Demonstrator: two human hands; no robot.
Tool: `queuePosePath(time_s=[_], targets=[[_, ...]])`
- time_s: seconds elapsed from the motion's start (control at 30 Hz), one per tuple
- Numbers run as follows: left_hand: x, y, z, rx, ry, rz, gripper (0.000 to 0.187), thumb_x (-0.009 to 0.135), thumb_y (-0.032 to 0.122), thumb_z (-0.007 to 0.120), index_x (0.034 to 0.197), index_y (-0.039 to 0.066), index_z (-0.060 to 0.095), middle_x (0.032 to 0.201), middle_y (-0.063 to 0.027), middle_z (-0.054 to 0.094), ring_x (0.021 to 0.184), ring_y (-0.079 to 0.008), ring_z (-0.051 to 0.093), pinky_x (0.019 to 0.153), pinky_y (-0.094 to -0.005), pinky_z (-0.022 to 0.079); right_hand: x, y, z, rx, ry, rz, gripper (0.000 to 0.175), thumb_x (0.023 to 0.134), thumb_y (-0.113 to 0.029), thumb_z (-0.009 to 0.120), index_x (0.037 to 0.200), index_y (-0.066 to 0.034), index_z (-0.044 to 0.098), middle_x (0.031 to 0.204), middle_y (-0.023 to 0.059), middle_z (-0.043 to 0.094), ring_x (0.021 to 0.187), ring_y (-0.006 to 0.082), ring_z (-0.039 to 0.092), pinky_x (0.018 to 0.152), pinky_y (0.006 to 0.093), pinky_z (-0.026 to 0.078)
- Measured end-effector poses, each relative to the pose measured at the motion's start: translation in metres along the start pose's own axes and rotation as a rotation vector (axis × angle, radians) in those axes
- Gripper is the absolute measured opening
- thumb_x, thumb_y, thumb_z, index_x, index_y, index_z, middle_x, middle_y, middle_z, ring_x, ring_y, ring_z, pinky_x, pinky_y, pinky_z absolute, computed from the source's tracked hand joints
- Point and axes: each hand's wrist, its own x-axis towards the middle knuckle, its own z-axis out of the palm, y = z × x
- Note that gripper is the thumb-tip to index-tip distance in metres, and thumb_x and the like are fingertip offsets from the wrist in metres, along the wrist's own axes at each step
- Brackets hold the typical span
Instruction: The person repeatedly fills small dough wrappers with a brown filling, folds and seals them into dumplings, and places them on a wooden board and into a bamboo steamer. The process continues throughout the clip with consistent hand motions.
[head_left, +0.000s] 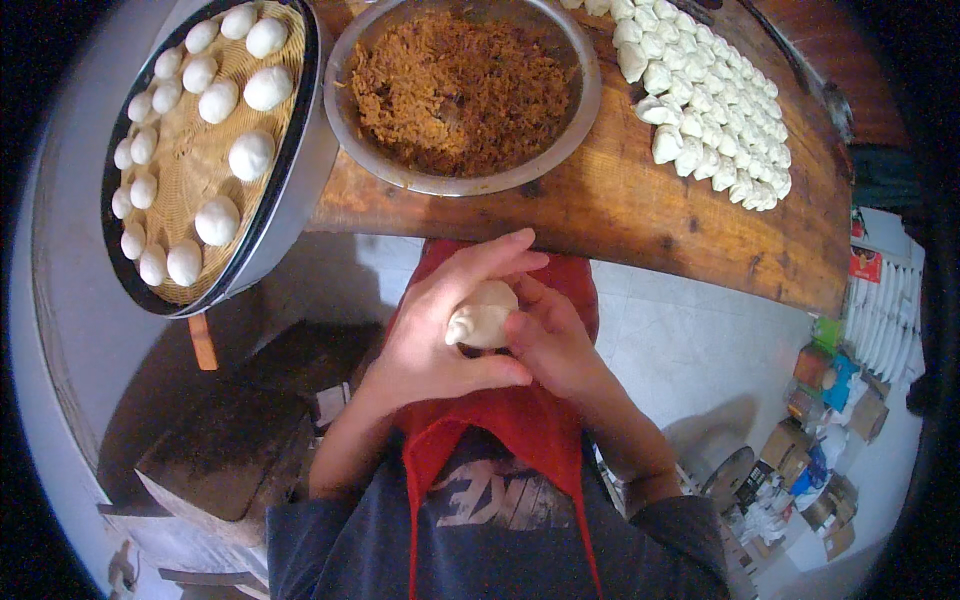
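Above my lap and red apron, a pale piece of dough with a pleated edge on its left side rests in my left hand, whose fingers and thumb curve around it. My right hand pinches the right side of the same dough between thumb and fingers. Just beyond my hands stands a wide metal bowl of brown, crumbly filling. On the wooden table at the right are rows of small dough pieces. Round white buns sit apart on a woven tray at the left.
The round woven steamer tray sits in a dark-rimmed metal vessel at the left. The wooden table's near edge runs in front of my hands. Cardboard boxes and mixed items lie low at the right; a dark-topped block stands at the lower left.
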Motion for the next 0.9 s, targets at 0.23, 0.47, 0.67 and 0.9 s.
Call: queuePosePath(time_s=[0.23,0.47,0.67,0.9], targets=[[0.000,-0.003,-0.008,-0.090,-0.023,-0.026,0.015,0.093,0.018,0.071,0.094,0.003,0.076,0.120,-0.0172,0.073,0.127,-0.0374,0.059,0.110,-0.0501,0.043,-0.001,-0.007,-0.004,-0.437,0.005,-0.046,0.045,0.099,-0.032,0.070,0.133,-0.0035,0.060,0.122,0.0140,0.070,0.109,0.0240,0.069,0.098,0.0358,0.054],[-0.007,0.012,-0.007,0.274,-0.062,-0.227,0.020,0.092,0.016,0.073,0.108,0.004,0.070,0.101,-0.0201,0.073,0.092,-0.0379,0.072,0.077,-0.0437,0.058,-0.008,-0.041,-0.012,-0.915,0.283,-0.039,0.039,0.088,-0.024,0.080,0.120,-0.0071,0.066,0.102,0.0115,0.074,0.089,0.0261,0.073,0.082,0.0374,0.059],[0.000,0.012,0.007,0.336,-0.136,-0.393,0.060,0.080,0.023,0.085,0.128,0.007,0.053,0.098,-0.0221,0.071,0.093,-0.0399,0.071,0.077,-0.0471,0.058,0.002,-0.039,-0.002,-1.054,0.030,-0.448,0.029,0.084,-0.012,0.081,0.105,-0.0041,0.062,0.091,0.0108,0.065,0.079,0.0248,0.066,0.071,0.0336,0.054],[0.004,-0.005,0.004,0.184,-0.097,-0.315,0.078,0.076,0.020,0.090,0.141,0.007,0.051,0.118,-0.0160,0.071,0.102,-0.0283,0.072,0.091,-0.0399,0.059,0.015,-0.040,-0.085,-0.884,0.622,-0.161,0.014,0.104,-0.017,0.061,0.105,-0.0031,0.062,0.086,0.0056,0.064,0.078,0.0151,0.061,0.073,0.0309,0.052]])
